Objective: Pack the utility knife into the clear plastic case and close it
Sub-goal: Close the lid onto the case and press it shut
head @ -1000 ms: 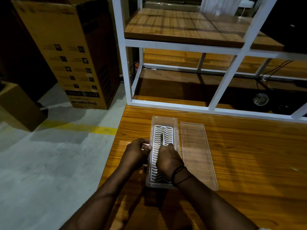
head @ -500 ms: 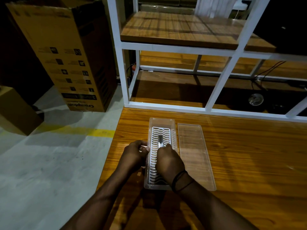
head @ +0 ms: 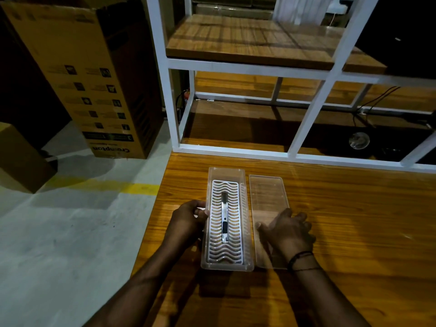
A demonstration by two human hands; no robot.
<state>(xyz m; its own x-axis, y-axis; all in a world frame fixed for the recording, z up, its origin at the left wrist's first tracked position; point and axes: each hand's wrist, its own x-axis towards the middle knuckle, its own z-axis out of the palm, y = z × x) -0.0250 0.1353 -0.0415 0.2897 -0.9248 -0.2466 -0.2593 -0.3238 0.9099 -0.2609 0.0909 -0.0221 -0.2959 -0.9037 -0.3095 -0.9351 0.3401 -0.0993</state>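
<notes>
A silver utility knife (head: 224, 219) with a black slider lies lengthwise on the white wavy grid inside the clear plastic case (head: 227, 172). The case stands open on the wooden table. Its clear lid (head: 266, 192) lies flat just to the right of it. My left hand (head: 188, 219) grips the case's left wall. My right hand (head: 286, 228) rests on the near part of the lid with fingers spread; I cannot tell whether it grips the lid.
The wooden table (head: 354, 232) ends just left of the case, above a grey floor with a yellow line. A white metal shelf frame (head: 306, 114) stands along the table's far edge. A tall cardboard box (head: 89, 79) stands on the floor at the left.
My right hand has let go of the knife, which now lies in the case, and has moved right onto the lid. My left hand stays on the case's left wall.
</notes>
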